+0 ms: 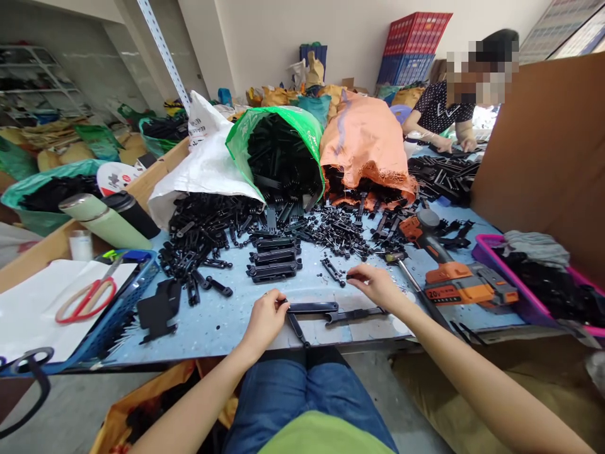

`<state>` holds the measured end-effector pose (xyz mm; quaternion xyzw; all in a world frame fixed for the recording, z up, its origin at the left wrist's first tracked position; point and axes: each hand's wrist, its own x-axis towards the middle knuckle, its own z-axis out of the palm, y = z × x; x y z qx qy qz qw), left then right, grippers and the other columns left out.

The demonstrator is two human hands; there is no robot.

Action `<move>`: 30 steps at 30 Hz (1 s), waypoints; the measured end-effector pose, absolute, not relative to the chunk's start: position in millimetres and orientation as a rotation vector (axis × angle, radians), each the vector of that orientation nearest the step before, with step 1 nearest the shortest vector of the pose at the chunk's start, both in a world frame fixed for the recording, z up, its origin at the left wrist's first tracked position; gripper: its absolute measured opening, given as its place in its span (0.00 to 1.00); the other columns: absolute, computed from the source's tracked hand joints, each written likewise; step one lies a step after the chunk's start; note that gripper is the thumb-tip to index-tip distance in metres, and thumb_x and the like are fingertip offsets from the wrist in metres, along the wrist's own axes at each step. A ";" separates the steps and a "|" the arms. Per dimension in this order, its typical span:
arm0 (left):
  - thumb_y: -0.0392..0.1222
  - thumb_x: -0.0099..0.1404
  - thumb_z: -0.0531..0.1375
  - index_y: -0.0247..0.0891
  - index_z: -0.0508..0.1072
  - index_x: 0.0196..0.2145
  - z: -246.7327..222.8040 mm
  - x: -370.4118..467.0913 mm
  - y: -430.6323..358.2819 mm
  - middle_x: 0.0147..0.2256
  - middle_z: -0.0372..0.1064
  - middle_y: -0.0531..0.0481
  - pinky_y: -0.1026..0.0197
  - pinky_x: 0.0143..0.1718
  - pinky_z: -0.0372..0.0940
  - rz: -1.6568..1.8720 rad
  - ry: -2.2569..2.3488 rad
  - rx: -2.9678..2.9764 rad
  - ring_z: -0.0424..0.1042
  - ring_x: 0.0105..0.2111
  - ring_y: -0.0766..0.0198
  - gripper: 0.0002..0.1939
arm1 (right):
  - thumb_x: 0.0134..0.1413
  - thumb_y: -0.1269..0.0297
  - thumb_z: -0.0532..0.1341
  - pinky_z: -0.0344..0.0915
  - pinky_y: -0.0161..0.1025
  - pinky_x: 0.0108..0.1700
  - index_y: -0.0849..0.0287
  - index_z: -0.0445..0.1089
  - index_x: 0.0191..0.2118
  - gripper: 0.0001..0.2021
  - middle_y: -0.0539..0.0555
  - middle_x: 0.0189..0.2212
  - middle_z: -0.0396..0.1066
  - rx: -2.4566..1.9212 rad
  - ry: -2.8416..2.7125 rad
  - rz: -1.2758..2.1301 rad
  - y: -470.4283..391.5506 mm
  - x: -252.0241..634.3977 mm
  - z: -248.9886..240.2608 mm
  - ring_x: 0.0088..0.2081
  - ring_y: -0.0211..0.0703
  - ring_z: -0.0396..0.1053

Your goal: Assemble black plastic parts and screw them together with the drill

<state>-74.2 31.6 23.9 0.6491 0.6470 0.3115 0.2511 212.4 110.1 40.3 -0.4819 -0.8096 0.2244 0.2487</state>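
My left hand (270, 317) is closed, thumb and finger pinching the left end of a long black plastic bar (314, 308). A second black bar (297, 329) angles down from that same end towards the table edge. To the right, my right hand (375, 285) is closed in a pinch, with a small black piece (350, 277) at its fingertips. Just left of that hand lies a short black linked part (333, 272). Nearer the table edge, a black part with a forked end (354, 315) rests below my right hand.
Stacked black assemblies (274, 258) lie beyond my hands, before loose parts spilling from a green sack (283, 113) and an orange sack (363, 132). An orange cordless drill (449, 284) and a hammer (416, 284) are right; scissors (87, 301) left. A co-worker (439, 116) works far right.
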 end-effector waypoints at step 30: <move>0.42 0.65 0.52 0.32 0.61 0.54 -7.9 -63.3 12.7 0.51 0.64 0.38 0.40 0.53 0.52 0.701 1.458 2.885 0.58 0.54 0.48 0.21 | 0.59 0.59 0.53 0.64 0.42 0.48 0.55 0.59 0.56 0.20 0.60 0.49 0.64 -0.839 -2.519 0.398 64.4 205.1 -5.0 0.49 0.46 0.64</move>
